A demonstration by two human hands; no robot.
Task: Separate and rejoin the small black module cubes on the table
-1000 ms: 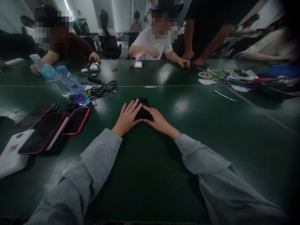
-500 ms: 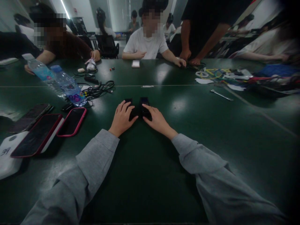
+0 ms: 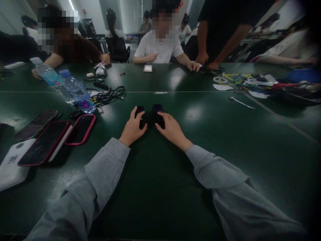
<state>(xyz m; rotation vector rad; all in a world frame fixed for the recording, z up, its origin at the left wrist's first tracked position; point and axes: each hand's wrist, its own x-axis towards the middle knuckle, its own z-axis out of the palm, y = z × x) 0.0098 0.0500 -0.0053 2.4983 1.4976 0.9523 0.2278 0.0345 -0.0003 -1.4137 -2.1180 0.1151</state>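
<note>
Two small black devices lie side by side on the dark green table (image 3: pixel 155 187). My left hand (image 3: pixel 133 126) rests over the left black device (image 3: pixel 139 112), fingers curled around it. Over the right black device (image 3: pixel 157 110) lies my right hand (image 3: pixel 170 129), its fingers bent on top. A narrow gap separates the two devices. Both my arms are in grey sleeves.
Three phones (image 3: pixel 80 129) in red cases and a white box (image 3: pixel 11 164) lie at the left. Two water bottles (image 3: pixel 76 90) and tangled black cables (image 3: pixel 109 95) sit behind them. A metal tool (image 3: pixel 242 103) and coloured clutter (image 3: pixel 250 82) are at the right. Other people sit across the table.
One second ago both hands covered a single dark cluster. The two black devices have since been drawn apart sideways, and my left fingers have curled over the left one.
</note>
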